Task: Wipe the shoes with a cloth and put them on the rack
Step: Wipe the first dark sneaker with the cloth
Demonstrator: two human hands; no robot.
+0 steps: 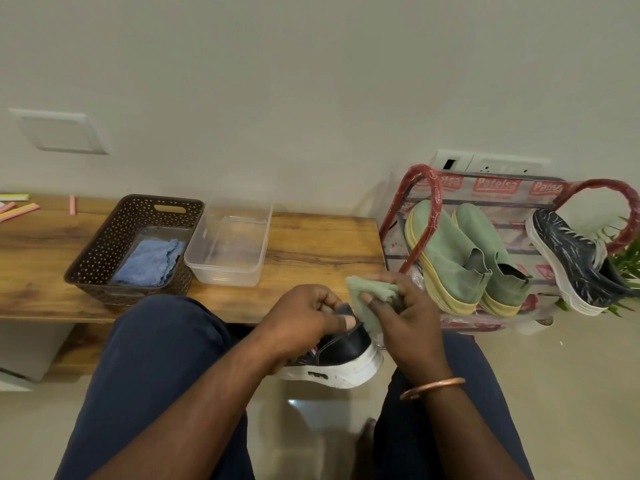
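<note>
A dark navy sneaker with a thick white sole (341, 360) hangs between my knees above the floor. My left hand (299, 320) grips it at the heel collar, fingers curled over the rim. My right hand (403, 315) holds a light green cloth (372, 296), which touches the back of the shoe. To the right stands the rack (420, 192) with red wrapped frame tubes. On it sit a pair of green slip-on shoes with yellow soles (464, 261) and one dark patterned sneaker (576, 263).
A low wooden bench (311, 247) runs along the wall. On it stand a brown perforated basket (114, 244) holding a blue cloth (150, 263), and a clear plastic tub (230, 244). Coloured sticks (19, 209) lie at the bench's far left. Plant leaves (628, 261) show at the right edge.
</note>
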